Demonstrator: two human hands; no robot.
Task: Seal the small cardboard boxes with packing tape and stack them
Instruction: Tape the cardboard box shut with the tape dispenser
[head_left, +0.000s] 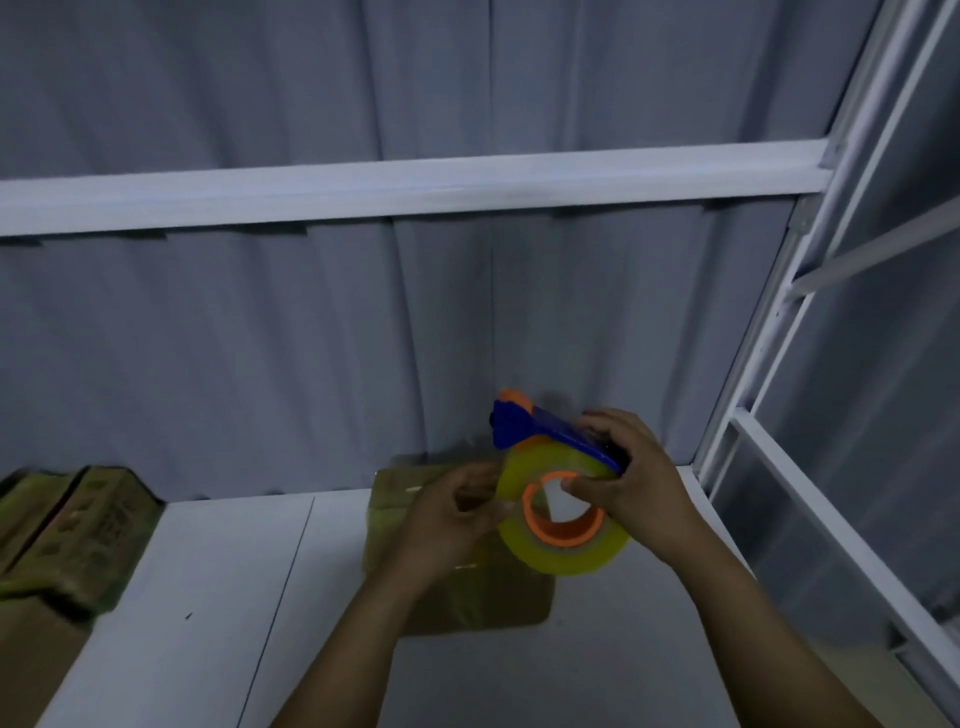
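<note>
A small brown cardboard box (467, 597) lies on the white table (208, 597) below my hands. Above it my right hand (634, 478) grips a tape dispenser (524, 423), blue with an orange tip, that carries a yellowish roll of packing tape (566, 556) on an orange core; the thumb sits at the core. My left hand (447, 525) is just left of the roll, with its curled fingers at the roll's edge. It seems to pinch the tape end, but blur hides the tape itself.
Several brown cardboard boxes (67, 530) are stacked at the table's left edge. A grey corrugated wall (311, 338) with a white rail stands behind the table. A white metal frame (769, 364) rises at the right.
</note>
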